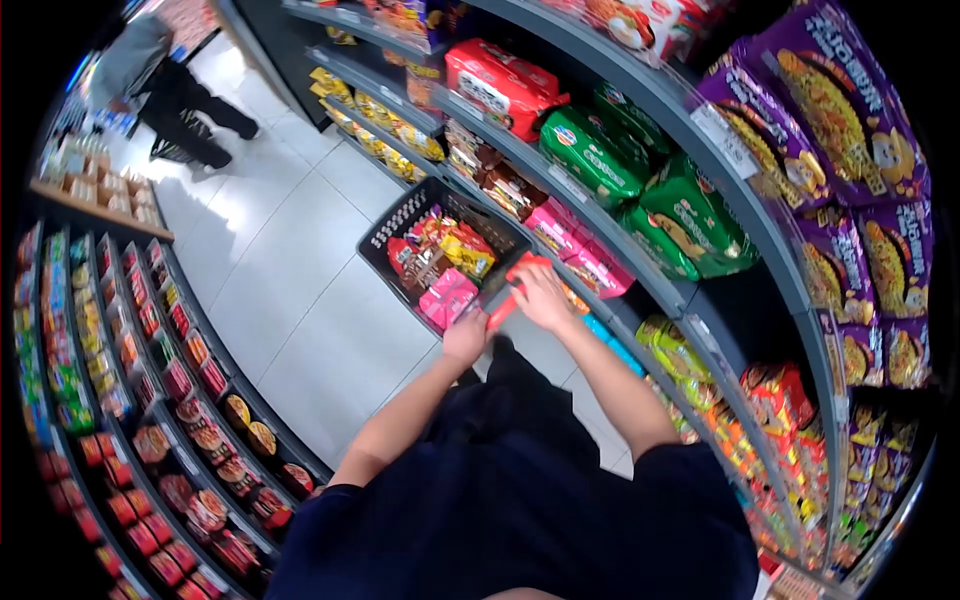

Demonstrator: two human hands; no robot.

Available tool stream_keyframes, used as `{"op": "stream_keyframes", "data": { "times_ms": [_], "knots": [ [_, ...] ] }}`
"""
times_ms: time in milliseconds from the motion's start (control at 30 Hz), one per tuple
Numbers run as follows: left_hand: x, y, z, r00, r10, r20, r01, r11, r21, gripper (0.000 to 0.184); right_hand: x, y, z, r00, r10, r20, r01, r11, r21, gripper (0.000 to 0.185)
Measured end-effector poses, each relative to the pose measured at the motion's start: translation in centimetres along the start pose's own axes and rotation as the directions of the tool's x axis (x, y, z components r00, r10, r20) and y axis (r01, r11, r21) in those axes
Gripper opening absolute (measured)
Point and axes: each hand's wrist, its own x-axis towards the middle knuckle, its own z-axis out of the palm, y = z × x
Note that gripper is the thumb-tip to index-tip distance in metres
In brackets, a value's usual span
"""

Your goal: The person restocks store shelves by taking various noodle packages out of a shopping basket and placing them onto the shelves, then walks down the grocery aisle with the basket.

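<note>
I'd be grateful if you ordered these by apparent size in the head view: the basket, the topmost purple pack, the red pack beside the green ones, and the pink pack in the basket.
- Basket and purple pack: too alike to rank
- Red pack
- Pink pack

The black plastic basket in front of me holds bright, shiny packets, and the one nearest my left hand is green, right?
No, the colour is wrong: the head view shows that the packet nearest your left hand is pink, not green. The black plastic basket in front of you does hold bright, shiny packets.
</note>
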Motion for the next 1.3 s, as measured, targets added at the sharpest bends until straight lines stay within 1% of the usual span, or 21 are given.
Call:
{"op": "stream_keyframes", "data": {
  "times_ms": [33, 67, 100, 133, 267, 300, 333, 500, 700, 800, 833, 867, 933, 1000, 1033, 1067, 1133, 1200, 1233, 1267, 1300],
  "knots": [
    [0.4, -1.0, -0.1, 0.999, -0.019, -0.03, 0.019, 1.0, -0.005, 0.041, 1.3, 0.4, 1.7, 1.0, -0.015, 0.024, 0.016, 0.998, -0.056, 0.04],
    [0.9, -2.2, -0.2, 0.997, -0.034, -0.062, 0.033, 0.999, -0.011, 0.037, 2.7, 1.4, 4.1, 0.989, -0.008, 0.145, 0.013, 0.999, -0.033, 0.043],
    [1.5, -3.4, -0.1, 0.995, -0.021, -0.094, 0.02, 1.0, -0.007, 0.04, 3.6, 0.9, 4.6, 0.985, -0.055, 0.163, 0.081, 0.984, -0.158, 0.045],
    [2.2, -4.4, -0.7, 0.996, -0.027, -0.088, 0.026, 1.0, -0.012, 0.041, 4.5, 0.2, 5.7, 0.996, -0.072, 0.049, 0.078, 0.987, -0.142, 0.044],
    [4.5, -7.4, -4.7, 0.992, -0.121, 0.024, 0.121, 0.992, -0.023, 0.042, 9.2, -1.8, 6.9, 0.997, -0.081, -0.012, 0.08, 0.994, -0.071, 0.041],
    [4.8, -8.2, -5.2, 0.994, -0.105, -0.007, 0.104, 0.994, -0.038, 0.042, 10.3, -2.2, 7.2, 0.995, -0.092, -0.046, 0.09, 0.995, -0.046, 0.041],
    [5.5, -9.2, -5.8, 0.994, -0.094, -0.051, 0.091, 0.994, -0.053, 0.042, 11.5, -2.6, 7.4, 0.996, -0.087, -0.033, 0.086, 0.996, -0.039, 0.042],
    [9.2, -14.1, -9.7, 0.989, -0.112, 0.093, 0.113, 0.994, -0.003, 0.042, 17.6, -4.7, 8.7, 0.993, -0.087, -0.079, 0.083, 0.996, -0.045, 0.042],
    [12.3, -18.5, -14.1, 0.971, -0.072, 0.228, 0.079, 0.997, -0.025, 0.05, 22.3, -6.6, 9.5, 0.995, -0.062, -0.08, 0.065, 0.998, 0.027, 0.025],
    [14.0, -21.9, -15.1, 0.918, 0.067, 0.392, 0.002, 0.985, -0.173, 0.044, 23.5, -7.4, 10.5, 0.98, -0.001, -0.198, 0.009, 0.999, 0.042, 0.018],
    [14.6, -23.1, -15.7, 0.891, 0.14, 0.432, 0.005, 0.948, -0.319, 0.037, 23.7, -7.8, 10.6, 0.978, 0.028, -0.207, -0.024, 0.999, 0.023, 0.02],
    [14.7, -24.3, -16.3, 0.875, 0.196, 0.442, 0.02, 0.898, -0.439, 0.034, 24.1, -8.3, 10.6, 0.974, 0.061, -0.219, -0.063, 0.998, 0.0, 0.022],
    [15.2, -27.9, -15.9, 0.856, 0.36, 0.372, -0.101, 0.821, -0.562, 0.033, 25.0, -9.6, 11.0, 0.952, 0.176, -0.249, -0.179, 0.984, 0.008, 0.022],
    [15.8, -31.7, -15.3, 0.827, 0.289, 0.483, 0.071, 0.797, -0.599, 0.033, 26.3, -11.6, 11.0, 0.917, 0.267, -0.298, -0.286, 0.958, -0.023, 0.021],
    [16.2, -33.5, -15.9, 0.798, 0.212, 0.564, 0.149, 0.838, -0.526, 0.032, 27.2, -12.6, 11.2, 0.889, 0.319, -0.328, -0.36, 0.93, -0.072, 0.02],
    [16.5, -35.6, -15.9, 0.817, 0.198, 0.541, 0.16, 0.824, -0.544, 0.03, 27.9, -13.4, 11.6, 0.857, 0.367, -0.361, -0.432, 0.894, -0.12, 0.019],
    [18.3, -39.6, -16.4, 0.792, 0.181, 0.583, 0.194, 0.831, -0.521, 0.028, 28.9, -13.9, 13.0, 0.803, 0.399, -0.442, -0.494, 0.861, -0.12, 0.017],
    [20.5, -45.7, -12.6, 0.781, 0.176, 0.6, 0.208, 0.831, -0.515, 0.028, 29.5, -13.7, 13.7, 0.774, 0.402, -0.489, -0.522, 0.843, -0.133, 0.014],
    [22.1, -46.5, -12.9, 0.782, 0.151, 0.604, 0.112, 0.92, -0.375, 0.03, 29.4, -13.8, 13.7, 0.775, 0.398, -0.49, -0.522, 0.841, -0.143, 0.013],
    [23.7, -48.7, -11.1, 0.754, 0.127, 0.644, 0.154, 0.92, -0.362, 0.03, 29.4, -13.8, 13.5, 0.776, 0.392, -0.494, -0.521, 0.84, -0.153, 0.012],
    [25.4, -49.3, -10.7, 0.781, 0.138, 0.61, 0.058, 0.955, -0.29, 0.03, 29.9, -14.2, 13.1, 0.778, 0.379, -0.501, -0.525, 0.831, -0.186, 0.01]
  ]
}}
